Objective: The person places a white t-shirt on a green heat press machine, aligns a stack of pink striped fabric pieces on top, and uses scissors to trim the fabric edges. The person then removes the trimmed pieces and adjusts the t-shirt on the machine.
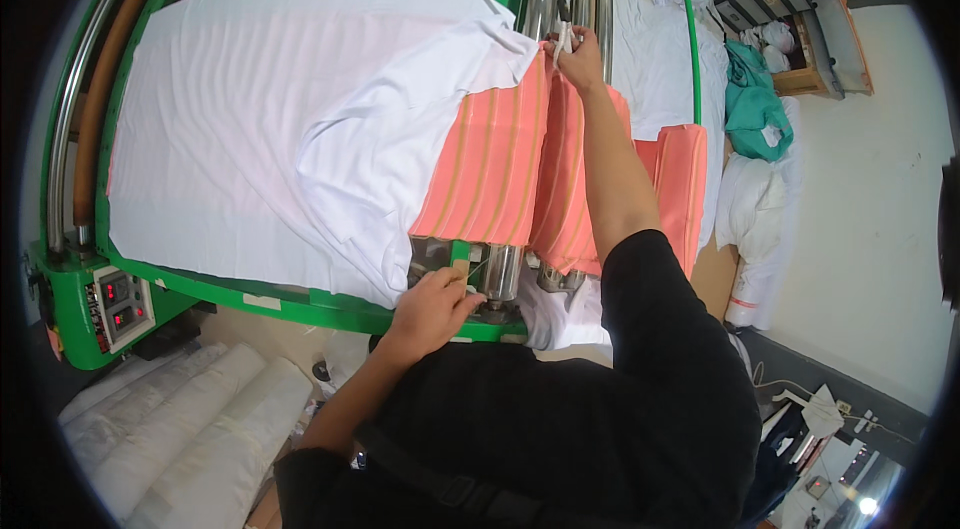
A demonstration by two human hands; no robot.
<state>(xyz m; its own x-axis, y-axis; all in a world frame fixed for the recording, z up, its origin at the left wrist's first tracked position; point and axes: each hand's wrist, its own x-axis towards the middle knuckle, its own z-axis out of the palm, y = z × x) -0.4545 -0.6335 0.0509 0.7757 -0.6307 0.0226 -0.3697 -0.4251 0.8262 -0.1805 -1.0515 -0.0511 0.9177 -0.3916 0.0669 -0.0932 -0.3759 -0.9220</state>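
Note:
My right hand point(581, 59) is closed around the white handles of a pair of scissors point(564, 33), their dark blades pointing away beside the metal rollers. Under it runs the edge of a coral striped fabric point(490, 169) with yellowish lines, draped over the rollers in folds. Part of that fabric is covered by a white cloth point(220, 129), spread flat on the left and bunched toward the middle. At the machine's near edge, my left hand point(433, 314) rests by the end of a metal roller point(500, 274), thumb apart from the fingers; it appears to hold nothing.
The green machine frame point(300, 307) curves along the near side, with a control panel point(122, 304) at left. Wrapped rolls point(210, 419) lie below it. White fabric point(650, 59) is heaped beyond the rollers. A green cloth point(755, 104) and white rolls stand along the right wall.

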